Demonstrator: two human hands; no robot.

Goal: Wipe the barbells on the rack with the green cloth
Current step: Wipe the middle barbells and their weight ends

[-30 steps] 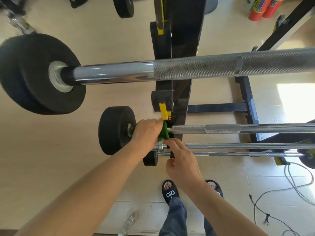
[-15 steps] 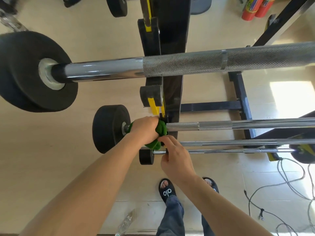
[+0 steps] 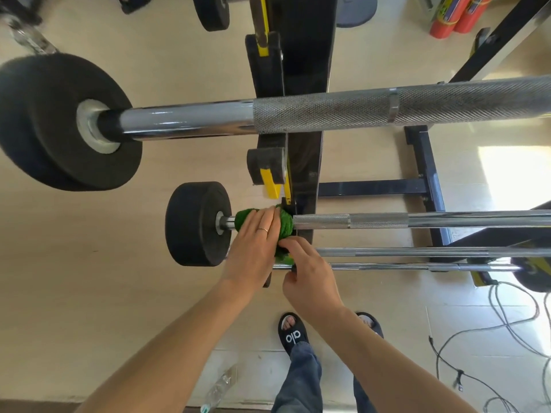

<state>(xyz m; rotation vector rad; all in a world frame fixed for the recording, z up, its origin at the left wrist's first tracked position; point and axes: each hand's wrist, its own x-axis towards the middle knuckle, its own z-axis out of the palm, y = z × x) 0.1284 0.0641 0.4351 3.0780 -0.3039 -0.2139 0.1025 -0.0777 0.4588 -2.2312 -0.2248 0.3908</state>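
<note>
Cloth (image 3: 284,223) is sitting mid-frame on the second bar (image 3: 417,221), now spreading wider toward the plate (image 3: 195,223). Left hand (image 3: 253,248) is flattening onto it, fingers straighter than before; right hand (image 3: 310,271) is pinching its lower fold. Bare floor (image 3: 89,278) is lying open lower left.

Cloth (image 3: 283,225) lies on barbell (image 3: 387,221), right of plate (image 3: 193,223).

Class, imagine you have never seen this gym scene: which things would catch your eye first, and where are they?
The big barbell spans the upper frame, its black plate at far left. Mid-frame, the left hand lies over a bright green cloth wrapped on a thinner bar, with the right hand pinching the cloth's lower end.
</note>
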